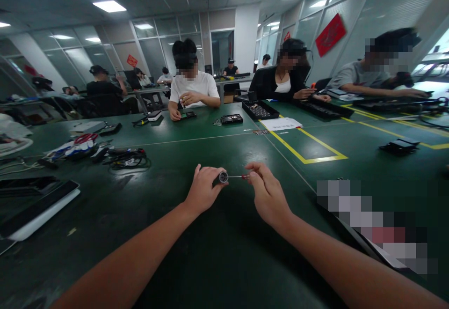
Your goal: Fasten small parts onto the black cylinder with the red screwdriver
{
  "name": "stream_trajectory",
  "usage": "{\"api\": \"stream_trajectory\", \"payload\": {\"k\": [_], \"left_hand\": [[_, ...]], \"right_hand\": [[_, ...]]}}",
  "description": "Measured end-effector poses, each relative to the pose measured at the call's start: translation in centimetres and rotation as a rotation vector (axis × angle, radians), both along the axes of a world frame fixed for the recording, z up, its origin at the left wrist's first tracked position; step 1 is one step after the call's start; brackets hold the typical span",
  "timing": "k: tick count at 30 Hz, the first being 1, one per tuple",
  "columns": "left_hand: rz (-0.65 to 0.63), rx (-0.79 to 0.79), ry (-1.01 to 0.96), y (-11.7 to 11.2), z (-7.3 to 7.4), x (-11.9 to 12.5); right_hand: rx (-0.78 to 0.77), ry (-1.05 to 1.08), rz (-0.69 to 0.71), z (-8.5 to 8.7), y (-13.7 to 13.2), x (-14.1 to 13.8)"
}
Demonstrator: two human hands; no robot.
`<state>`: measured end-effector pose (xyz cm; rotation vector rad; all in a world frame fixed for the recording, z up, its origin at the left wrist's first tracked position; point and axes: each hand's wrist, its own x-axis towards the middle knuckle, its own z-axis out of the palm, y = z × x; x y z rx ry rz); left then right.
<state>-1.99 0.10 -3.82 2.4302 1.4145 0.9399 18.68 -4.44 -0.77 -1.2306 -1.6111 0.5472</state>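
My left hand (204, 188) is curled into a fist around a small dark cylindrical part (223, 177) whose round silver end faces right. My right hand (265, 192) pinches a thin screwdriver (241, 176) with a reddish handle, and its metal tip points into the end of the cylinder. Both hands hover just above the dark green table (168, 215) in front of me.
A flat black-and-white device (38, 210) lies at the left, with cables and tools (105, 154) behind it. Yellow tape lines (308, 150) mark the table at the right. Black trays (260, 110) and a small black box (400, 146) sit farther off. Other people sit across the table.
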Motion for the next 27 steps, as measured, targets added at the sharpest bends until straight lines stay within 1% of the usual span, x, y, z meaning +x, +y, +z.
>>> {"api": "stream_trajectory", "payload": {"k": [6, 10, 13, 19, 23, 27], "left_hand": [[0.009, -0.010, 0.013, 0.03, 0.08, 0.17], [0.027, 0.008, 0.017, 0.12, 0.13, 0.01], [0.042, 0.018, 0.033, 0.19, 0.03, -0.10], [0.047, 0.055, 0.042, 0.24, -0.09, -0.10], [0.068, 0.084, 0.031, 0.25, 0.15, -0.16], [0.049, 0.054, 0.013, 0.26, 0.22, -0.19]], "right_hand": [[0.007, -0.034, -0.027, 0.25, 0.19, -0.22], [-0.015, 0.022, -0.031, -0.04, 0.32, -0.28], [-0.038, 0.058, -0.007, -0.11, 0.47, -0.16], [-0.069, 0.018, -0.031, 0.18, 0.47, -0.08], [-0.071, 0.092, -0.010, -0.19, 0.56, -0.14], [-0.081, 0.106, 0.012, -0.18, 0.66, -0.08]]}}
